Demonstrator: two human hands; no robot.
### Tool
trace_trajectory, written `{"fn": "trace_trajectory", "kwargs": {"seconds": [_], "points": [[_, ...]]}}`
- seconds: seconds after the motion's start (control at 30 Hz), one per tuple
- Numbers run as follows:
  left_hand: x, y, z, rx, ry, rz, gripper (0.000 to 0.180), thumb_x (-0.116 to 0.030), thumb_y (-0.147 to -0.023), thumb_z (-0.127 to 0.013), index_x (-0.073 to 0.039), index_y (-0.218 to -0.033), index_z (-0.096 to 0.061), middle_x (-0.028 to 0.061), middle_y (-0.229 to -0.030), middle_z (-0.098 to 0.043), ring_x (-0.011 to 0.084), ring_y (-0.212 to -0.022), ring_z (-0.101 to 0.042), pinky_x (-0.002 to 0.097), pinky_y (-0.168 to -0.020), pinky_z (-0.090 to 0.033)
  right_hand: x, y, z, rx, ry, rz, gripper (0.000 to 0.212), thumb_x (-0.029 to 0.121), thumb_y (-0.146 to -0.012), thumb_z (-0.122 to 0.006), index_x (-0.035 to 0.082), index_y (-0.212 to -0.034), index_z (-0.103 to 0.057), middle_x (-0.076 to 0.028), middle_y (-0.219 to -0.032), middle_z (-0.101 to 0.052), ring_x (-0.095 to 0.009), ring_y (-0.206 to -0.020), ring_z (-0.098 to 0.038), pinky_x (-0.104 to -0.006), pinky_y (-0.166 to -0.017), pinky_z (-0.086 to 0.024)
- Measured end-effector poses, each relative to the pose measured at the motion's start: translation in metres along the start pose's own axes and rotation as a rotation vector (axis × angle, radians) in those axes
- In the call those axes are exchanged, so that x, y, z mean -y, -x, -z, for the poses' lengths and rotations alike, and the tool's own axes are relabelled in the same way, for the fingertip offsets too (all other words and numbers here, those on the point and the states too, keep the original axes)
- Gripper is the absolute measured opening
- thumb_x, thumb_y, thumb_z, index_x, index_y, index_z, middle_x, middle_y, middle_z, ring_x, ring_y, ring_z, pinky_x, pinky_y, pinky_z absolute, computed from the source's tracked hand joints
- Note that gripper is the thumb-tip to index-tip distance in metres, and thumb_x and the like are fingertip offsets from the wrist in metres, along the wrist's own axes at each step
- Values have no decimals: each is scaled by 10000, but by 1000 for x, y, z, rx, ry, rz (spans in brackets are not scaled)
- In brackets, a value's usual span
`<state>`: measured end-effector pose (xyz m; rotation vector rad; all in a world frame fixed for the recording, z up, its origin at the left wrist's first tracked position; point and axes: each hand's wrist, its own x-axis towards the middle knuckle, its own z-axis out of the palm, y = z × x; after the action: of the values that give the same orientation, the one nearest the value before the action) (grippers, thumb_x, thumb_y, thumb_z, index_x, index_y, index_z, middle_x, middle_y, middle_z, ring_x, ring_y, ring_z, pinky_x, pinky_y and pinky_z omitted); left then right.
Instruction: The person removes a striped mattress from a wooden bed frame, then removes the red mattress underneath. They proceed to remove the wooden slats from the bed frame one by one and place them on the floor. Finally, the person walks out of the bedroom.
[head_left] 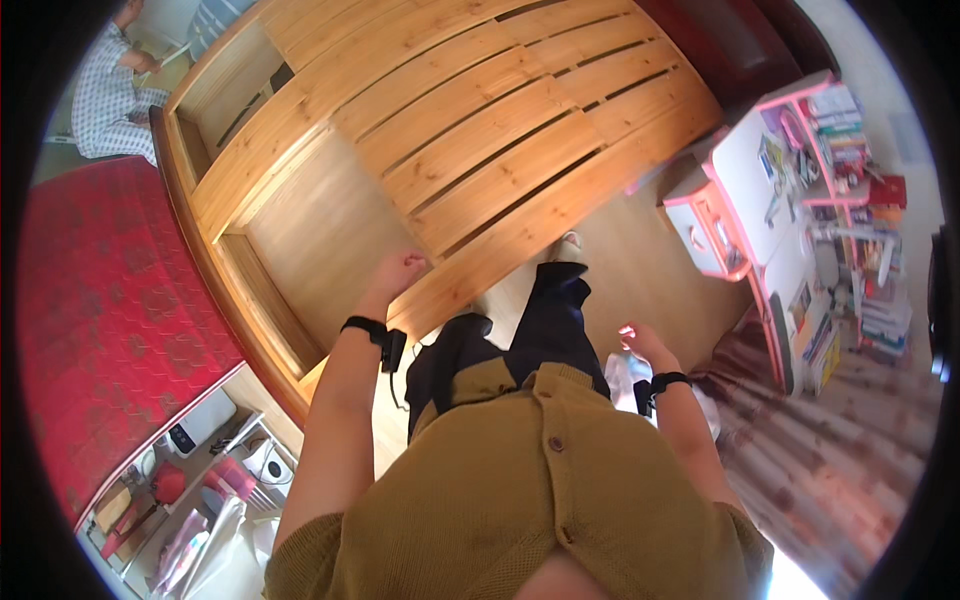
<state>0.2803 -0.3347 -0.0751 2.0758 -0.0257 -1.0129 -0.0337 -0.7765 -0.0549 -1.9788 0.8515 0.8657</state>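
Left hand (400,270) fisted, knuckles on the side rail of the slatted pine bed frame (470,120); nothing pinched that I can see; frame is glossy light wood, flat parallel slats with dark gaps, runs diagonally ahead of the person; right hand (640,343) hangs free beside the leg, fingers loosely spread, holding nothing; black bands on both wrists; red patterned mattress (110,300) leans at left, quilted texture; white-and-pink desk (760,200) at right, shelves packed with upright multicoloured books, boxy shapes.
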Motion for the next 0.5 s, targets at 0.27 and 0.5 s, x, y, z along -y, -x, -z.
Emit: {"fn": "trace_trajectory", "kwargs": {"seconds": [0.27,0.5], "points": [[-61,-95,-74,-55,-164,142,402,-245,-764,-569,-64,-1116,-499,170,-970,-566,289,-910,-541,353,-787,-435,91,-166,120,137,26,234,244,111,-768,-504,10,-989,-523,-100,-842,-590,-184,-737,-582,-288,-664,-459],[-96,-240,-152,-122,-506,-12,528,-236,-727,-592,-38,-1176,-396,212,-1156,-425,350,-1072,-414,388,-896,-362,2,-219,139,230,-519,-105,198,112,-797,-513,-3,-958,-526,-63,-790,-561,-154,-706,-557,-266,-637,-464]]}}
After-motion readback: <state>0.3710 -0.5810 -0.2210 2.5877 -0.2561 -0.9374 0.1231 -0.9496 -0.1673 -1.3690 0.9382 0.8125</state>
